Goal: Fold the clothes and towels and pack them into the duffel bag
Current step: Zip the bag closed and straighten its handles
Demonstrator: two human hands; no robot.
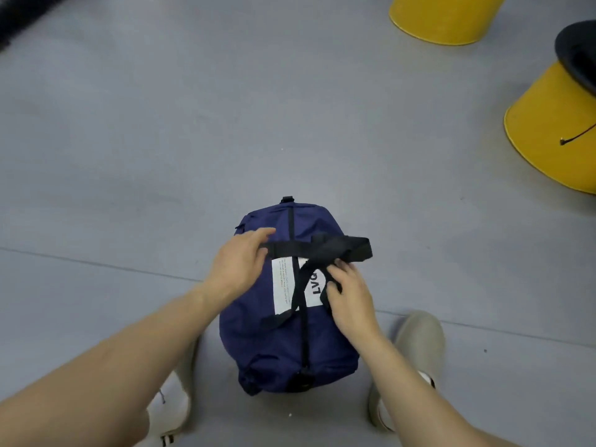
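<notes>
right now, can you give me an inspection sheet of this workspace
surface: grey floor, bare, a seam line across it
job's things: navy duffel bag zipped shut and bulging; no loose clothes or towels seen
clutter: nothing seen
grippers: left hand rests on a black strap; right hand pinches a strap loop
cables: thin black cord against the nearer yellow stool
surroundings: second yellow stool; pale shoes beside the bag

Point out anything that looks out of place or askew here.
Nothing serious. The black handles on the navy duffel bag lie twisted and crossed, with the right hand holding one. No clothes or towels lie on the grey floor.
</notes>
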